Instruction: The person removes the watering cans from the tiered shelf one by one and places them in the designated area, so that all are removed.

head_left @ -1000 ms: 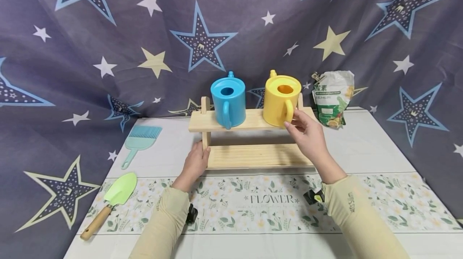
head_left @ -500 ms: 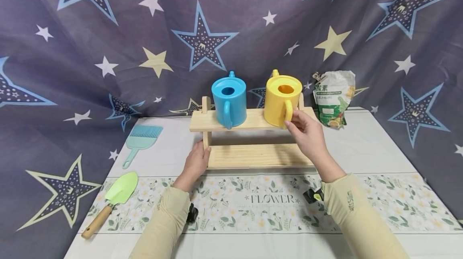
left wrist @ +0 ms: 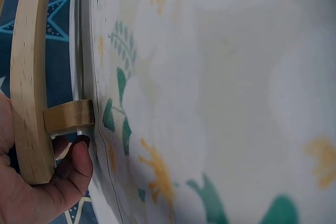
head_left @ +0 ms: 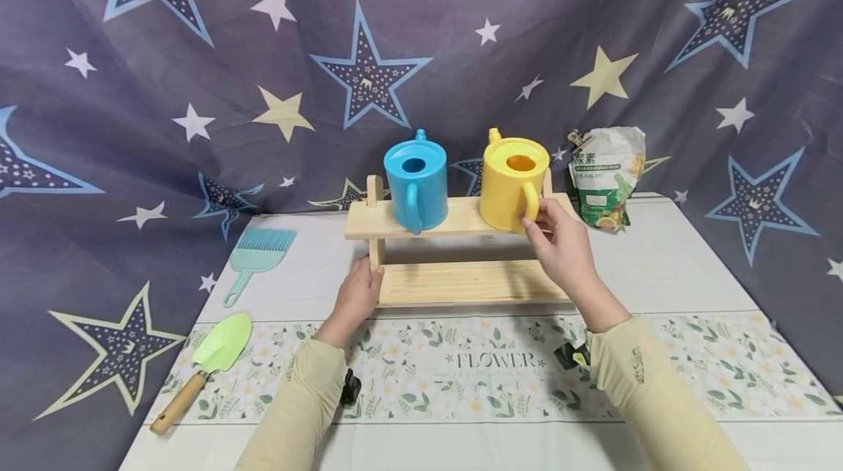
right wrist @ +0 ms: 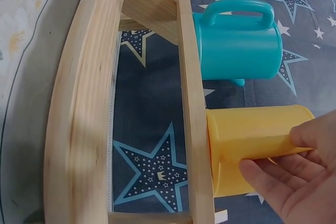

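Observation:
A two-tier wooden shelf stands on the table. On its upper board sit a blue watering can at the left and a yellow watering can at the right, both upright with their spouts toward the back. My right hand pinches the yellow can's handle between thumb and fingers; the right wrist view shows this grip up close. Down at the shelf's left end, my left hand holds the lower board, and in the left wrist view its fingers curl round the board's end.
A teal brush and a green trowel with a wooden handle lie on the left of the table. A clipped white and green bag stands behind the shelf's right end. Starry cloth hangs behind everything.
The yellow watering can has turned slightly on the board: its handle has swung to the right and its spout to the left. My right hand moved a little right with it; the left hand stayed.

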Action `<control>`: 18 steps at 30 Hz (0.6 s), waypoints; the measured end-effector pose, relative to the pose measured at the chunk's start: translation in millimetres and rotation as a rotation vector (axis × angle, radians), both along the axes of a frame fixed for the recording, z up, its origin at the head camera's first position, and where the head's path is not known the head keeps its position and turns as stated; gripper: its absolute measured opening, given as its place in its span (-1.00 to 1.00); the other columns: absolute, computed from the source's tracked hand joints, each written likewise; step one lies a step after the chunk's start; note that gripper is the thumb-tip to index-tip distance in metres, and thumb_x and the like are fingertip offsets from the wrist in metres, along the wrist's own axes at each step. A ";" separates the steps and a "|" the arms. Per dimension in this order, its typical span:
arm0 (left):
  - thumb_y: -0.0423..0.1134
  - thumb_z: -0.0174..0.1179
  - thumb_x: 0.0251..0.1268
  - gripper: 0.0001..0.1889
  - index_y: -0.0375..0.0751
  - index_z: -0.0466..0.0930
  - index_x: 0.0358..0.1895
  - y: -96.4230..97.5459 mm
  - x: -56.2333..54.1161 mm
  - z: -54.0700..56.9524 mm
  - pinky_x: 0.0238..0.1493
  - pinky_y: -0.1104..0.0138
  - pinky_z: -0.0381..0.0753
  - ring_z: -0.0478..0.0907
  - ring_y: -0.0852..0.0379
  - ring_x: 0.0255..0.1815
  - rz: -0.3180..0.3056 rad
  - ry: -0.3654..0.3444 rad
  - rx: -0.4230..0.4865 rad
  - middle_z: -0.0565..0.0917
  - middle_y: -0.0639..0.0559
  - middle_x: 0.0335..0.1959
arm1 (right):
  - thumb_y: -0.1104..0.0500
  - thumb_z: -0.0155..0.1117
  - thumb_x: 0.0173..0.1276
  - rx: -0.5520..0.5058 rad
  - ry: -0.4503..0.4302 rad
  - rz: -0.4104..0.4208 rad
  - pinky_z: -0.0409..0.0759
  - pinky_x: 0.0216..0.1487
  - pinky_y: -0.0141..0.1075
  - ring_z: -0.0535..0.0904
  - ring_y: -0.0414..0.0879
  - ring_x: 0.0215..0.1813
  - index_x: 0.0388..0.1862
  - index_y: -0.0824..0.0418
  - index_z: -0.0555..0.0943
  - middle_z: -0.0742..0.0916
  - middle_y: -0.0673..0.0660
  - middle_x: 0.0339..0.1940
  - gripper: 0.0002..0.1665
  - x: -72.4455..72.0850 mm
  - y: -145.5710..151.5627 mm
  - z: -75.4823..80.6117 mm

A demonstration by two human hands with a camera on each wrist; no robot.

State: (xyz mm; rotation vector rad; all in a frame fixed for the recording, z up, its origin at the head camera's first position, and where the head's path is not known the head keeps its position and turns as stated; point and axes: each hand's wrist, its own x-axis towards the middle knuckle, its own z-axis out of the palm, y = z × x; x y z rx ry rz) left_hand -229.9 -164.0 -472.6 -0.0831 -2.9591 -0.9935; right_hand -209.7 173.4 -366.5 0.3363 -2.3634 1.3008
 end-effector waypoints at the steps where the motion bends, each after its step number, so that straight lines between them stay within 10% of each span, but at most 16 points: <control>1: -0.08 -0.20 0.60 -0.45 -0.36 0.13 0.46 0.0 -0.2 -0.3 0.33 -0.04 0.35 0.37 -0.22 0.28 0.001 -0.001 0.000 0.37 -0.29 0.25 | 0.28 0.20 0.45 0.004 0.006 0.001 0.70 -0.08 -0.06 0.68 0.11 -0.05 0.05 0.39 0.50 0.73 0.31 -0.10 -0.73 0.8 0.4 0.0; 13: -0.08 -0.20 0.59 -0.45 -0.34 0.12 0.46 -0.4 -2.3 -1.4 0.34 -0.04 0.34 0.36 -0.20 0.30 0.009 -0.017 0.003 0.35 -0.27 0.28 | 0.32 0.20 0.44 0.002 0.084 -0.006 0.70 -0.13 -0.12 0.68 0.10 -0.08 0.09 0.39 0.49 0.70 0.29 -0.11 -0.71 9.7 5.5 -2.4; 18: -0.07 -0.20 0.59 -0.45 -0.34 0.12 0.46 -0.1 -1.9 -1.8 0.34 -0.05 0.33 0.35 -0.21 0.31 0.012 -0.014 0.006 0.34 -0.27 0.29 | 0.32 0.21 0.43 0.005 0.110 -0.013 0.65 -0.19 -0.50 0.69 0.06 -0.08 0.10 0.36 0.49 0.71 0.25 -0.12 -0.70 14.3 10.3 -4.1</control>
